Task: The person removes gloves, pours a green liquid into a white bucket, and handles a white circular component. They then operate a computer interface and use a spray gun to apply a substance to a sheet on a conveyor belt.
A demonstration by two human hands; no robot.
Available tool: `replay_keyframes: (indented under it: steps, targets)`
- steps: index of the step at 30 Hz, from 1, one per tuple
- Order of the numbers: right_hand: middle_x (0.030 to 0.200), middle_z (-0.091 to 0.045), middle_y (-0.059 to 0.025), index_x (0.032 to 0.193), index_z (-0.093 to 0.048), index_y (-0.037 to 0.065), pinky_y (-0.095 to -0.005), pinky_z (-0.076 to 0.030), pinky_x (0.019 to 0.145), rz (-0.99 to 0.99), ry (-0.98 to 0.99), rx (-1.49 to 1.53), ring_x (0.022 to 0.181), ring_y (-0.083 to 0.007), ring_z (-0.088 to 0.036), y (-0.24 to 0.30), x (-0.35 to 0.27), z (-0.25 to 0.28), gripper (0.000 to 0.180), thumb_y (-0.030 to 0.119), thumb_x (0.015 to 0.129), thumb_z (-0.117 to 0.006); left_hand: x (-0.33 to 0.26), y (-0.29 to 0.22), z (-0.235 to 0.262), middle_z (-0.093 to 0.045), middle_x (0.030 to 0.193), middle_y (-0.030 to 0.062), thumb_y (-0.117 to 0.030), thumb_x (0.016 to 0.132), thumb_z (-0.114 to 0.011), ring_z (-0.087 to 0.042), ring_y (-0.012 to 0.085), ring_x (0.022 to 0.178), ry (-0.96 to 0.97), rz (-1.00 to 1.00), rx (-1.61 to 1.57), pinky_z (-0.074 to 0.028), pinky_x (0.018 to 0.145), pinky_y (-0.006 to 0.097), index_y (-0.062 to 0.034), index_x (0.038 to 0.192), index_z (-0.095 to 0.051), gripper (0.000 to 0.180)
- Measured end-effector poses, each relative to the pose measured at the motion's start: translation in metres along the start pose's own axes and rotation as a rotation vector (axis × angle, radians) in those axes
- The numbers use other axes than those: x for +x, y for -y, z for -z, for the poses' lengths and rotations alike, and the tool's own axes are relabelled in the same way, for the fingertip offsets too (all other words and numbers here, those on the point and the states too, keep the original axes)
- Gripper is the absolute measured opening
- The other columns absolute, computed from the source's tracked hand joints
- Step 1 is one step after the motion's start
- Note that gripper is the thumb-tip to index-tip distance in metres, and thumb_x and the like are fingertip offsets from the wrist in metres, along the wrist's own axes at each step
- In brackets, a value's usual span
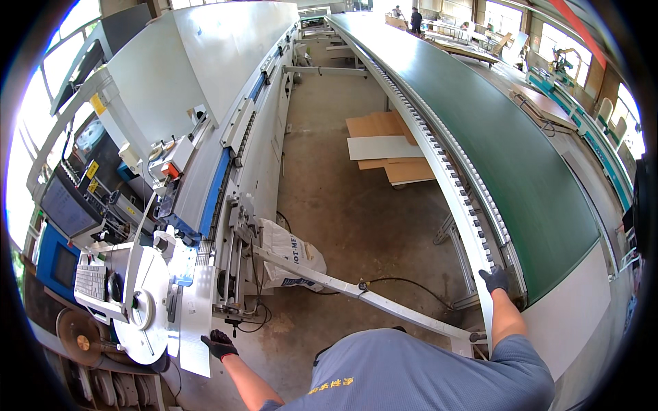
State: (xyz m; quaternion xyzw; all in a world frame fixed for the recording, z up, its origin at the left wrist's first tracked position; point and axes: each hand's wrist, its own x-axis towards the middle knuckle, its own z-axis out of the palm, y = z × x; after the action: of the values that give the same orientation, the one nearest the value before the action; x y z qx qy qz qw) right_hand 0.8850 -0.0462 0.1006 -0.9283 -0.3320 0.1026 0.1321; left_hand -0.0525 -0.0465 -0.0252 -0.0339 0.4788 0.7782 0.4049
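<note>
Gloves, dark ones, cover both hands. The left hand (219,344), low at about seven o'clock, has its fingers curled on the near edge of a long white panel (194,322) that lies on the big white machine (205,82). The right hand (495,280), at about four o'clock, rests on the white edge of the green belt (507,151), with its fingers bent over the edge; how tight they hold I cannot tell. A grey metal bar (356,291) runs across the floor gap between the two hands. Just past it, near the middle, sits a white sack (291,257) on the concrete floor (343,205). Farther up, toward twelve o'clock, flat boards (387,147) lie stacked on the floor. At nine o'clock a screen with a keyboard (68,205) sticks out from the machine, and a round white reel (147,308) sits below it.
</note>
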Motion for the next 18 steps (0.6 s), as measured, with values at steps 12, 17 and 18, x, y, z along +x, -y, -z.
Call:
replay_keyframes:
  steps: [12, 17, 18]
  targets:
    - [0.106, -0.069, -0.0242, 0.111, -0.063, 0.000, -0.0482, -0.052, 0.085, -0.002, -0.025, 0.020, 0.100, -0.0399, -0.066, -0.014, 0.001, 0.001, 0.068, 0.049, 0.068, -0.081, -0.020, 0.013, -0.040, -0.050, 0.053, -0.0064, -0.067, 0.088, -0.056, -0.038, 0.0085, 0.043, -0.160, -0.013, -0.112, -0.031, 0.042, 0.023, -0.0194, 0.063, -0.053, 0.054]
    - [0.105, -0.069, -0.0237, 0.109, -0.063, 0.000, -0.0484, -0.052, 0.084, -0.001, -0.031, 0.015, 0.099, -0.0401, -0.066, -0.017, 0.001, 0.000, 0.067, 0.050, 0.068, -0.081, -0.014, 0.018, -0.038, -0.054, 0.056, -0.0061, -0.066, 0.088, -0.058, -0.041, 0.0083, 0.044, -0.191, -0.023, -0.113, -0.033, 0.042, 0.022, -0.0187, 0.064, -0.055, 0.053]
    - [0.105, -0.069, -0.0237, 0.109, -0.063, 0.000, -0.0483, -0.052, 0.084, 0.000, -0.030, 0.015, 0.099, -0.0402, -0.066, -0.017, 0.002, 0.000, 0.067, 0.050, 0.068, -0.081, -0.014, 0.018, -0.039, -0.055, 0.056, -0.0060, -0.066, 0.088, -0.058, -0.041, 0.0083, 0.044, -0.219, -0.030, -0.119, -0.034, 0.042, 0.022, -0.0187, 0.064, -0.055, 0.053]
